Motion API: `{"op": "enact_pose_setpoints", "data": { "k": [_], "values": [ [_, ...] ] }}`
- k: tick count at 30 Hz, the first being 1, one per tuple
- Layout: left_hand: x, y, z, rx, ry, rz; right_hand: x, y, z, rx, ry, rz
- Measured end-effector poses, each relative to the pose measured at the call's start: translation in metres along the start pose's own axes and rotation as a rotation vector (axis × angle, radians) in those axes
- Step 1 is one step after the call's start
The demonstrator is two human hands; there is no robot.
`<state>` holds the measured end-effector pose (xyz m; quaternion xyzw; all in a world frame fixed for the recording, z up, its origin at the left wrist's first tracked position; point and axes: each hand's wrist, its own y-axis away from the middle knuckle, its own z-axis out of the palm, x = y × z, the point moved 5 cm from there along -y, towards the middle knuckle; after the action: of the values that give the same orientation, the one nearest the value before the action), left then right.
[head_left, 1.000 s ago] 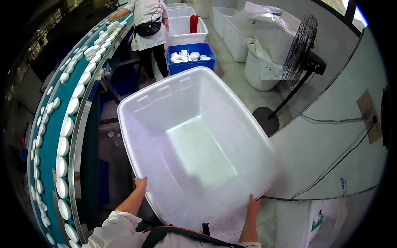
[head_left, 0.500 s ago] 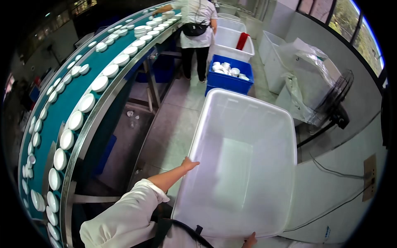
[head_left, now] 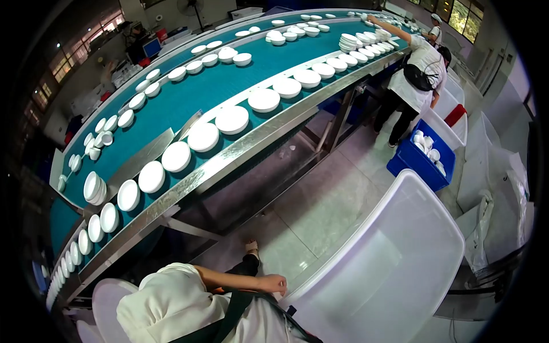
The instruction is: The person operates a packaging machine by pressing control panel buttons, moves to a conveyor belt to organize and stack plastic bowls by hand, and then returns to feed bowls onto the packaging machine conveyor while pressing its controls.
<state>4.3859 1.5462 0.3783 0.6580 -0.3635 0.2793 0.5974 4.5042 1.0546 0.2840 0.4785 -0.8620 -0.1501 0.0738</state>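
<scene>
White bin (head_left: 394,274), lower right, is looking stiff, best rim-held; left hand (head_left: 273,284) is hovering alongside, grip unclear, right hand unseen.

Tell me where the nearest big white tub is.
In the head view, the big white tub sits at lower right, beside the person's left hand and below the blue crate in the picture.

A large tub (head_left: 394,251) of whitish, slightly translucent plastic fills the lower right of the frame, its open mouth turned up toward the camera so that the smooth inner walls show. It has rounded corners and a thick pale rim, which curves from the bottom centre up to a corner right of centre, then down the right side. The frame's bottom edge cuts off its nearest part.
</scene>
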Motion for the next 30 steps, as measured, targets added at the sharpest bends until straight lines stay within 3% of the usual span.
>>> {"op": "enact_pose_setpoints", "data": {
  "k": [2, 4, 6, 7, 8, 11, 13, 16, 18, 22, 28, 30],
  "values": [
    [0.002, 0.009, -0.005, -0.138, -0.166, 0.057, -0.067, 0.010, 0.006, 0.001, 0.096, -0.280],
    [0.005, -0.003, -0.017, -0.270, -0.240, 0.166, -0.153, -0.010, 0.046, 0.371, -0.151, -0.777],
    [0.040, -0.002, -0.057, -0.184, -0.367, 0.301, -0.298, 0.078, -0.012, -0.041, -0.426, -0.777],
    [0.061, -0.001, -0.085, -0.036, -0.457, 0.270, -0.359, 0.108, -0.028, -0.198, -0.502, -0.838],
    [0.086, 0.006, -0.118, 0.118, -0.511, 0.392, -0.412, 0.129, -0.032, -0.214, -0.561, -0.956],
    [0.118, 0.014, -0.189, 0.307, -0.534, 0.422, -0.536, 0.214, -0.077, -0.329, -0.635, -1.173],
    [0.127, 0.022, -0.223, 0.523, -0.518, 0.550, -0.589, 0.256, -0.100, -0.393, -0.632, -1.262],
    [0.143, 0.039, -0.266, 0.644, -0.432, 0.515, -0.638, 0.298, -0.121, -0.457, -0.589, -1.323],
    [0.146, 0.045, -0.286, 0.738, -0.362, 0.512, -0.664, 0.323, -0.124, -0.513, -0.550, -1.474],
    [0.147, 0.063, -0.328, 1.076, -0.203, 0.529, -0.717, 0.344, -0.117, -0.705, -0.537, -1.622],
    [0.118, 0.139, -0.404, 1.817, -0.174, 0.127, -0.812, 0.403, -0.140, -1.017, -0.504, -1.822],
    [0.105, 0.159, -0.421, 1.966, -0.290, -0.099, -0.839, 0.419, -0.153, -0.981, -0.422, -2.098]
  ]
}}
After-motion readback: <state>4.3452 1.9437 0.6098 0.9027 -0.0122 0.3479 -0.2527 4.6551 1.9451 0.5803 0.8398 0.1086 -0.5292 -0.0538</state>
